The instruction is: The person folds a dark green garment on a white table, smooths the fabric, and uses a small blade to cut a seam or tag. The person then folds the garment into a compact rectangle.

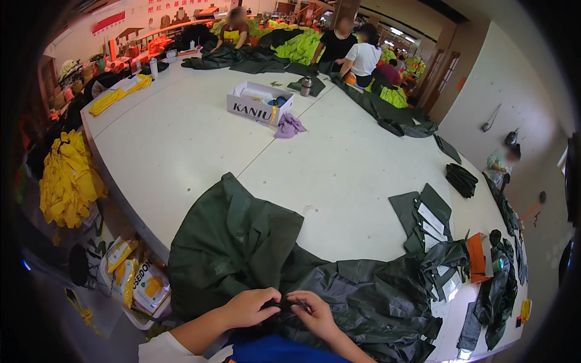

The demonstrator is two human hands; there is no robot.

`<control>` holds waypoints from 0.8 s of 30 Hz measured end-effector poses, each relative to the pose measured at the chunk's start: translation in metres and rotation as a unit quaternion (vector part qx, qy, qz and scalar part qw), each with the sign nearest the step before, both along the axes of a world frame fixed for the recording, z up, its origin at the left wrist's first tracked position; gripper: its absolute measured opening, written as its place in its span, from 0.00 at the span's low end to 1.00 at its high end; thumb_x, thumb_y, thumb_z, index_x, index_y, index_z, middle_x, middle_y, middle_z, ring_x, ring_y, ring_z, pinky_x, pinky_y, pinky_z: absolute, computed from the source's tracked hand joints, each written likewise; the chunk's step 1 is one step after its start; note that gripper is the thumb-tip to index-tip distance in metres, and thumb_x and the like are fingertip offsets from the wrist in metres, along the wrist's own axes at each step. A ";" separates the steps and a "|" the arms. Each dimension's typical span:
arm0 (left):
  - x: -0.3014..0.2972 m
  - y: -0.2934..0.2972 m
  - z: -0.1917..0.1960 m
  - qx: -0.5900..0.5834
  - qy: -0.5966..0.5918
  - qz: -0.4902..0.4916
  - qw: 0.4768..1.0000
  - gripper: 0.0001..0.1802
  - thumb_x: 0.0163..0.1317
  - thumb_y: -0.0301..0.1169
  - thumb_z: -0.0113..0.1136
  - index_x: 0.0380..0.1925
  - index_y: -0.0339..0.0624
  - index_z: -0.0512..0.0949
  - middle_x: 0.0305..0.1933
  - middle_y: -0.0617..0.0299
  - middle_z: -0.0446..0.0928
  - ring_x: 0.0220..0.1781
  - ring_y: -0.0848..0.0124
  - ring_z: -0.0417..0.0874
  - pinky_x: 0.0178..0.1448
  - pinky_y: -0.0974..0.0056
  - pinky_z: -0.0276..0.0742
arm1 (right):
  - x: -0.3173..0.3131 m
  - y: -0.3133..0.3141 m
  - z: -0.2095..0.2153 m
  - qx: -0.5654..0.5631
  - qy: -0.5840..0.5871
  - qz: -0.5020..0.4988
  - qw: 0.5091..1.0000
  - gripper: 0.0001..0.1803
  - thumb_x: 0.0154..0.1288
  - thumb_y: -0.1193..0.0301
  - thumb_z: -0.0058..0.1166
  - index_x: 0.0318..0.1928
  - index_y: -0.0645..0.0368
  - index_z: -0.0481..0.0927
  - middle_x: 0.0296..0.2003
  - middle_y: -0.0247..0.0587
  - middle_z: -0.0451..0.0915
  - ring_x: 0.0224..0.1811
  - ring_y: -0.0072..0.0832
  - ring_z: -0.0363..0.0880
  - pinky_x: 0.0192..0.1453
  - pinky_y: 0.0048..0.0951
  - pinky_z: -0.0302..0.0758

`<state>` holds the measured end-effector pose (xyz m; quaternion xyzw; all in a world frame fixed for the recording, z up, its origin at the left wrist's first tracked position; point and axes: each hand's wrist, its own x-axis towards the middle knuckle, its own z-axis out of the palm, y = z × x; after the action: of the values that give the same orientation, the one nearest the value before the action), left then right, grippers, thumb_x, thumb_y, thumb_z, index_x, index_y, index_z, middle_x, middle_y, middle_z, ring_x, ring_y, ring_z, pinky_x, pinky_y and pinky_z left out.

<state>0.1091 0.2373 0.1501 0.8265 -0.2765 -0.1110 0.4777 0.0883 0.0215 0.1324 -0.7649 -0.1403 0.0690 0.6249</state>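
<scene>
A large dark green garment (242, 248) lies spread over the near edge of the white table (181, 145). My left hand (251, 307) and my right hand (313, 313) meet at the garment's near edge, both pinching a fold of the dark fabric between the fingertips. A thin small tool or thread shows in my right hand's fingers; I cannot tell which. My forearms come in from the lower edge, above a blue garment on my body.
Cut dark green pieces (423, 218) and an orange item (476, 254) lie at the right. A white cardboard box (259, 104) and a purple cloth (289, 126) sit mid-table. Yellow garments (68, 181) hang at the left. Several people work at the far end.
</scene>
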 end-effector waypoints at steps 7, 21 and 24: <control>0.014 0.028 -0.012 -0.019 -0.043 0.091 0.995 0.13 0.57 0.31 0.63 0.40 0.45 0.72 0.38 0.57 0.77 0.39 0.58 0.80 0.42 0.62 0.75 | -0.061 -0.189 -0.079 -0.332 -0.068 -0.449 0.827 0.16 0.49 0.80 0.61 0.42 0.62 0.77 0.42 0.45 0.77 0.47 0.40 0.75 0.54 0.36 0.72; 0.018 0.099 -0.023 0.126 -0.010 0.211 0.969 0.07 0.60 0.33 0.57 0.31 0.41 0.76 0.28 0.50 0.77 0.32 0.49 0.79 0.37 0.54 0.74 | -0.242 -0.297 -0.115 -0.194 0.184 -0.737 0.621 0.29 0.59 0.56 0.61 0.46 0.73 0.77 0.45 0.56 0.81 0.51 0.54 0.76 0.59 0.44 0.70; 0.083 0.066 0.059 0.154 -0.143 0.192 0.959 0.05 0.59 0.30 0.54 0.29 0.40 0.73 0.29 0.49 0.75 0.34 0.49 0.77 0.36 0.53 0.72 | -0.226 -0.355 -0.077 -0.182 -0.057 -0.772 0.606 0.24 0.67 0.61 0.55 0.47 0.74 0.75 0.38 0.51 0.79 0.37 0.35 0.74 0.49 0.33 0.71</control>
<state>0.1921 0.3034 0.2087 0.9348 -0.1576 0.0614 0.3124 -0.1372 -0.3333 0.0559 -0.6899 0.4825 -0.4585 0.2846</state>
